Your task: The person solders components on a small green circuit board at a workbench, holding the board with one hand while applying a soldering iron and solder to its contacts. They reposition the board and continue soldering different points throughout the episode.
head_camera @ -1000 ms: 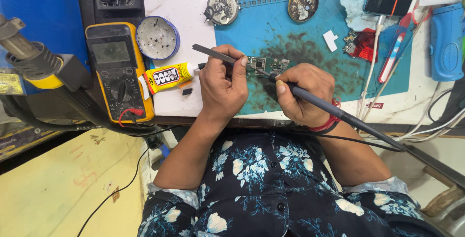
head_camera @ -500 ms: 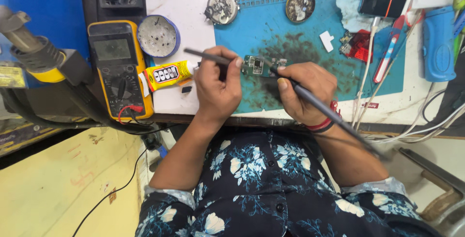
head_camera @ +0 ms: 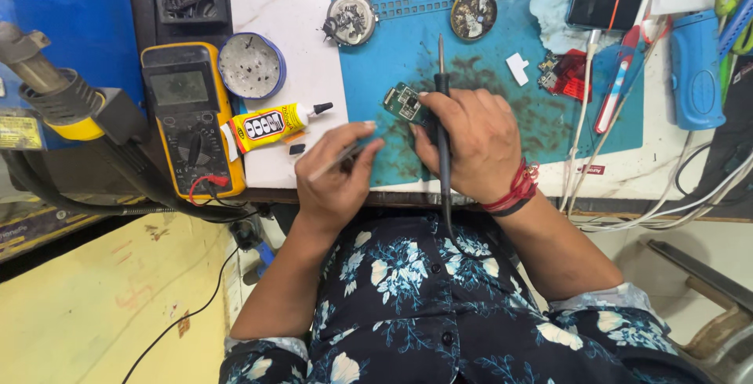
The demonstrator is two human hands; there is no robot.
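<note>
left hand (head_camera: 333, 176): closed on thin tweezers (head_camera: 339, 160), tips aimed toward the board
right hand (head_camera: 474, 145): clamped on soldering iron (head_camera: 441, 109), tip pointing away; fingertips also pinning the board
circuit board (head_camera: 405, 101): small, green, flat on the blue mat (head_camera: 392, 47), partly under right fingers
handling: likely light, stiff, fragile; best taken by bare edges, off the components
hands: near each other, not touching
left of mat: yellow multimeter (head_camera: 188, 117), glue tube (head_camera: 271, 123), round tin (head_camera: 251, 65)

Matt rubbery mat (head_camera: 392, 54) — soot-stained
</note>
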